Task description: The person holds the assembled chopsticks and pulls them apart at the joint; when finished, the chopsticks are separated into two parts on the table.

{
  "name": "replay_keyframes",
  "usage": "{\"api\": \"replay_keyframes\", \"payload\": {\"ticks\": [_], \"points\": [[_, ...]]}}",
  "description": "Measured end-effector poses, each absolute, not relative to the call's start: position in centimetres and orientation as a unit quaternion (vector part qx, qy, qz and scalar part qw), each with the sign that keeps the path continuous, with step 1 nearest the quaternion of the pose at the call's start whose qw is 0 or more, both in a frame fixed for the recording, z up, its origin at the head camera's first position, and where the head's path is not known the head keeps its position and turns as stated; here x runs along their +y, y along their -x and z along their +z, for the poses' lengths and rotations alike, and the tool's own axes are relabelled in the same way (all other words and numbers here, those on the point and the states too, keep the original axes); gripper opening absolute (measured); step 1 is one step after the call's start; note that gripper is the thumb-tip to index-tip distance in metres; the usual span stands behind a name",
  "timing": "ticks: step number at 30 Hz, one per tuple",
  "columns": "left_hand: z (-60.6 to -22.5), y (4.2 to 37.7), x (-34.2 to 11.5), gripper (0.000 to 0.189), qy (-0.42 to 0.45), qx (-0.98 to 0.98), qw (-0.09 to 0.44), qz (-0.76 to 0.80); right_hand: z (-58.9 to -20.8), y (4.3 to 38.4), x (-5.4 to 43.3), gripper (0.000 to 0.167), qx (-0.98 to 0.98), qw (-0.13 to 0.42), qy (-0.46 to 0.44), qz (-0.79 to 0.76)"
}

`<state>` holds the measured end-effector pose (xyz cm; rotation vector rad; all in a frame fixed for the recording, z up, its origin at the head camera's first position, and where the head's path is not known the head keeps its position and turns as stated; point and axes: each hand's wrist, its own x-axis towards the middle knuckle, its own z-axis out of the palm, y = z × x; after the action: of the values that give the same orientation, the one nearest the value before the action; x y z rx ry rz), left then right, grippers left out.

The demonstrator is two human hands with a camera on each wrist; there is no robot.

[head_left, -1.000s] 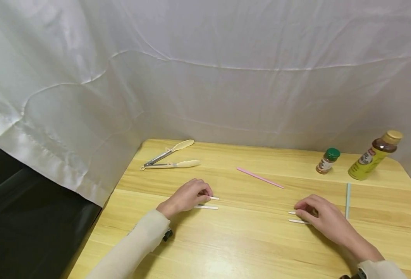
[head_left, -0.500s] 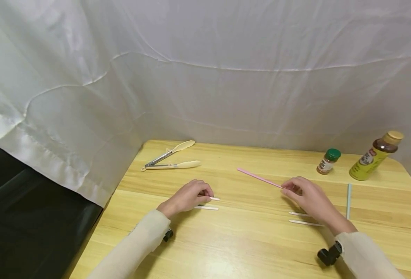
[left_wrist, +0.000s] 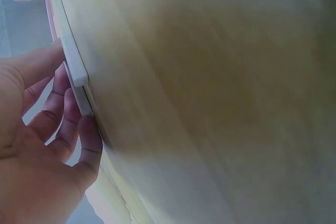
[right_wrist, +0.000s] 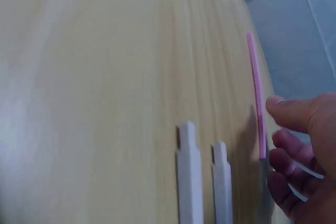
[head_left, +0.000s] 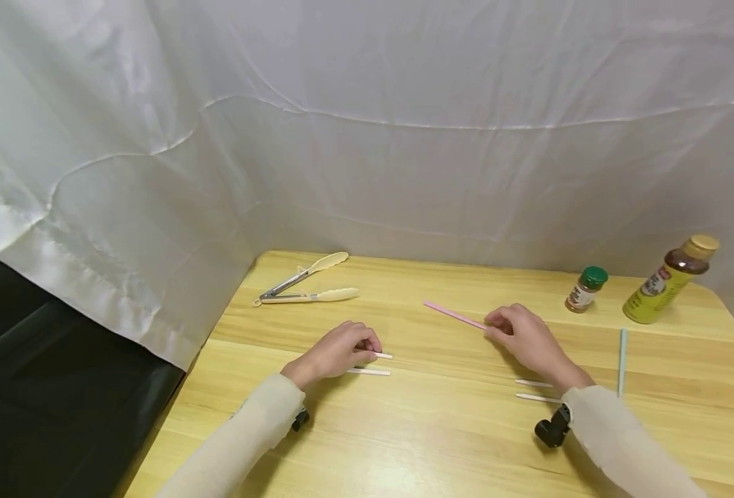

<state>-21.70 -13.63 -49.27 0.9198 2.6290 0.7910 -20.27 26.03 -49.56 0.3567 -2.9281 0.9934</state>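
In the head view my left hand [head_left: 340, 351] pinches a white stick, its blunt end [head_left: 384, 355] poking out past the fingertips. A second white stick [head_left: 369, 372] lies just in front of it, partly behind the hand. Between the left fingers the held stick [left_wrist: 82, 101] shows in the left wrist view. My right hand [head_left: 522, 335] hovers at the right end of a thin pink stick [head_left: 454, 315]. From the right wrist the whole pink stick [right_wrist: 256, 93] is visible on the table, thumb and curved fingers beside it, not closed on it.
Two white pieces with narrow peg ends [head_left: 535, 397] lie under the right wrist. A pale teal stick [head_left: 622, 360] lies farther right. Behind stand a green-capped spice jar [head_left: 583, 290] and a yellow-green bottle [head_left: 665, 283]. Open tongs [head_left: 304, 283] lie back left; a grey curtain [head_left: 404, 173] backs the table.
My right hand has moved left and away from me, from over the white peg-ended pieces to the pink stick's right end. The left hand and the sticks stay put.
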Motion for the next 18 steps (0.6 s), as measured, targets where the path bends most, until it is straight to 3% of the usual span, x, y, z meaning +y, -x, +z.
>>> {"api": "replay_keyframes", "payload": {"ticks": [7, 18], "points": [[-49.3, 21.7, -13.6, 0.006, -0.321, 0.903, 0.111, 0.263, -50.2, 20.4, 25.0, 0.008, -0.946, 0.019, -0.113, 0.303], [-49.3, 21.6, -13.6, 0.005, -0.319, 0.904, 0.113, 0.26, -50.1, 20.0, 24.5, 0.005, -0.945, 0.016, -0.101, 0.311]]}}
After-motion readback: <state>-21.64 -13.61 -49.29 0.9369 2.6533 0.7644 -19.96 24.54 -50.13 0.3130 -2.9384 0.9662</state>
